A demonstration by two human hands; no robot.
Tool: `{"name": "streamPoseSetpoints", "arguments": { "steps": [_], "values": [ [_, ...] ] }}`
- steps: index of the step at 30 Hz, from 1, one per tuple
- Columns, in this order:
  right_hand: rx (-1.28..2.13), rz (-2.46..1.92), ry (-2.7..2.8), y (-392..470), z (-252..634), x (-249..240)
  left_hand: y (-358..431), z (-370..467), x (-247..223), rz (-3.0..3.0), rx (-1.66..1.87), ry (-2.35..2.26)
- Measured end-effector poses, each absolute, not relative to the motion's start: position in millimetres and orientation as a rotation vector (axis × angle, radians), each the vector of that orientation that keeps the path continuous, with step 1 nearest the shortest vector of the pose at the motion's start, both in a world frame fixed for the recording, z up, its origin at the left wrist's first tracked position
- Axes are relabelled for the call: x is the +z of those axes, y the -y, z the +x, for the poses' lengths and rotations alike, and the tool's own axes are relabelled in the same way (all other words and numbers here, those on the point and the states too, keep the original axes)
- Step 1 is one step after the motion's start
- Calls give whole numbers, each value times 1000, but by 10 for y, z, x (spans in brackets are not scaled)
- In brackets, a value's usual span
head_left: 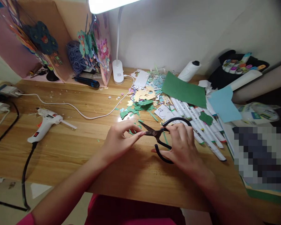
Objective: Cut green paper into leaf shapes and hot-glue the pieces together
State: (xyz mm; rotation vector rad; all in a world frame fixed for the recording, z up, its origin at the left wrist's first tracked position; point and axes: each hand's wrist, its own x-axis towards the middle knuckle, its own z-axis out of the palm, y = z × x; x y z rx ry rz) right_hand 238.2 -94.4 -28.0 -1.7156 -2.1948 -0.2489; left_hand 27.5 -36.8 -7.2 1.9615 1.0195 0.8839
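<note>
My right hand point(182, 143) grips black-handled scissors point(154, 133) by their large loops. The blades stand apart and point left. Thumb and index finger of my left hand point(120, 137) are pinched together at the blade tips, on what looks like a small piece of green paper point(132, 132), mostly hidden by the fingers. Just beyond the hands lie green paper scraps point(142, 105) and a white card with a line drawing point(164, 113). A larger green sheet point(184, 90) rests over several white markers point(201, 125) to the right.
A white glue gun point(45, 123) lies at the left, its black cord running off the desk edge. A white cable point(81, 116) crosses to the lamp base point(118, 72). At the back left stands a cardboard box point(70, 18); at the right are light-blue paper point(224, 104) and a marker holder point(239, 67).
</note>
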Motion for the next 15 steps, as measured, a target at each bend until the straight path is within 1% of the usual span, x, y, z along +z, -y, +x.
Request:
{"name": "streamPoseSetpoints", "arguments": {
  "steps": [5, 10, 12, 15],
  "values": [
    [-289, -1717, 2245, 948, 2390, -290, 327, 254, -96, 2089, 884, -1055],
    [-308, -1795, 2196, 915, 2426, -304, 158, 120, -166, 2067, 1052, -1413],
    [-316, -1825, 2123, 892, 2459, -321, 73, 49, -237, 2103, 972, -1540],
    [-318, -1886, 2003, 855, 2526, -348, -4, -7, -328, 2182, 794, -1571]
  ]
}}
